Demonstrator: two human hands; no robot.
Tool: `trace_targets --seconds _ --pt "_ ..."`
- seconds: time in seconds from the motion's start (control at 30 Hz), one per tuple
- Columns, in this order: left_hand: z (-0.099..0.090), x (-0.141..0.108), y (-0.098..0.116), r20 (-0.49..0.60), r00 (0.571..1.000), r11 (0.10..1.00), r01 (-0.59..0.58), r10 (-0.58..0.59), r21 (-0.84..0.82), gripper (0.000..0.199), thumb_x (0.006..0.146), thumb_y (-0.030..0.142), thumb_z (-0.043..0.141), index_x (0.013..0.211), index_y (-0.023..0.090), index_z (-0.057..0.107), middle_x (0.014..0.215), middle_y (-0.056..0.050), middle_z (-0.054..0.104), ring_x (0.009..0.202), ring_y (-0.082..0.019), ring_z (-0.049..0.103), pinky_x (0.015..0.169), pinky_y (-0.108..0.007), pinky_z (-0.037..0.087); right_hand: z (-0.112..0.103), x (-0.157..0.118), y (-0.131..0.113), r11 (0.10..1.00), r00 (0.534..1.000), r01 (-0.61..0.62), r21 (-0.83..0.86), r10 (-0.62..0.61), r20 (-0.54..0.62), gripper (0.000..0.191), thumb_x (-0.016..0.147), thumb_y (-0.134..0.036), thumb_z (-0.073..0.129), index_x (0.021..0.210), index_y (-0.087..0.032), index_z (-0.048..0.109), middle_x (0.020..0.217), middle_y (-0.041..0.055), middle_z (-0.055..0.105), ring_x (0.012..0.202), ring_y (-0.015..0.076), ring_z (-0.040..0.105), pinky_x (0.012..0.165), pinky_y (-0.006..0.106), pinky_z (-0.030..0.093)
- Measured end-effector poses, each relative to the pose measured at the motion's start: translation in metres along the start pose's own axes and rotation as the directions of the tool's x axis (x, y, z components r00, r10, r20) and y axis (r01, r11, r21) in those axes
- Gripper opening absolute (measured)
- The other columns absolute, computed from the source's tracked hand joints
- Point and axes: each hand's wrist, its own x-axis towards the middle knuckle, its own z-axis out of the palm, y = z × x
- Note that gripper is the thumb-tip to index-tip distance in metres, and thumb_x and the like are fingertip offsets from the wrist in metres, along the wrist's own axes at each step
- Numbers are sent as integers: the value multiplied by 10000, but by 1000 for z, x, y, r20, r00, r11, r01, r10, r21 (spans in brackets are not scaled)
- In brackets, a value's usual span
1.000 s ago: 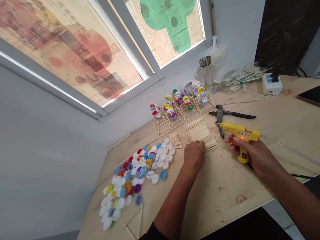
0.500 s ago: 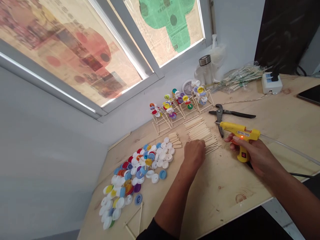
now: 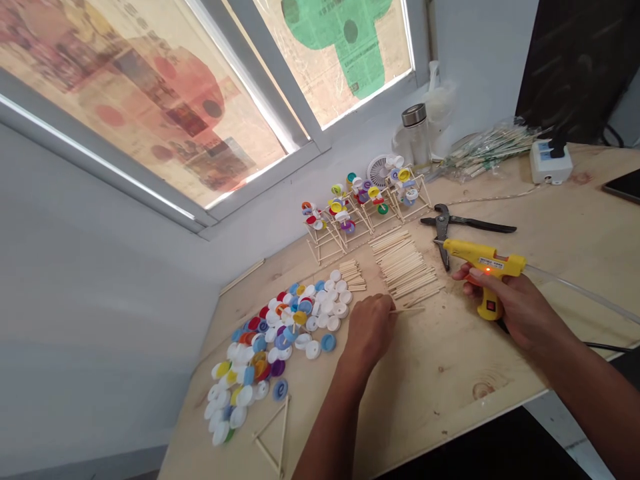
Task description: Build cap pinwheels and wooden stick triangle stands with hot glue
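Note:
My right hand [image 3: 520, 310] is wrapped round a yellow glue gun [image 3: 483, 257], its red light lit and its nozzle pointing left over the pliers [image 3: 443, 230]. Pinched in my left hand [image 3: 373, 327] is a thin wooden stick [image 3: 407, 310], which sticks out to the right just above the table. Beyond that hand lies a row of long sticks [image 3: 403, 263], with a bundle of shorter sticks [image 3: 353, 275] to its left. Many coloured bottle caps [image 3: 260, 343] are spread left of my left hand. A triangle of joined sticks [image 3: 283, 437] lies near the front edge.
Several stick frames with bottle-cap wheels [image 3: 345, 213] stand along the wall. Behind them are a small fan [image 3: 379, 171] and a glass bottle [image 3: 416, 137]. A bag of sticks [image 3: 490, 150], a power strip [image 3: 550, 162] and a phone [image 3: 623, 185] lie at the back right.
My left hand has drawn back from the row of sticks towards the left and nearer to me, with one stick now in its fingers. My right hand still holds the glue gun.

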Motion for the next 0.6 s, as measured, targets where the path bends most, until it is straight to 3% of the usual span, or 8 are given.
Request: trace_targets --seconds 0.13,0.4,0.6 --pt "7 -23 -14 82 994 995 72 -66 -71 147 765 115 489 756 186 618 850 -42 672 807 -181 600 680 -276 389 0 -2 -2 1000 1000 13 -4 -13 4 304 646 -383 769 846 -177 671 882 19 663 616 71 514 553 156 455" --pt "19 -46 -27 29 1000 949 13 -4 -314 206 745 135 541 915 191 643 910 -39 632 876 -183 586 748 -282 439 3 -1 -3 999 999 45 -22 -46 -14 294 587 -353 798 800 -184 686 833 2 678 582 53 533 555 122 464" --pt "23 -57 -28 -18 1000 935 -29 24 -354 291 732 130 581 1007 206 640 1001 -52 613 967 -210 560 837 -326 445 2 2 -3 997 997 63 -45 -64 -38 300 567 -343 799 779 -168 680 801 14 678 577 63 538 526 127 467"
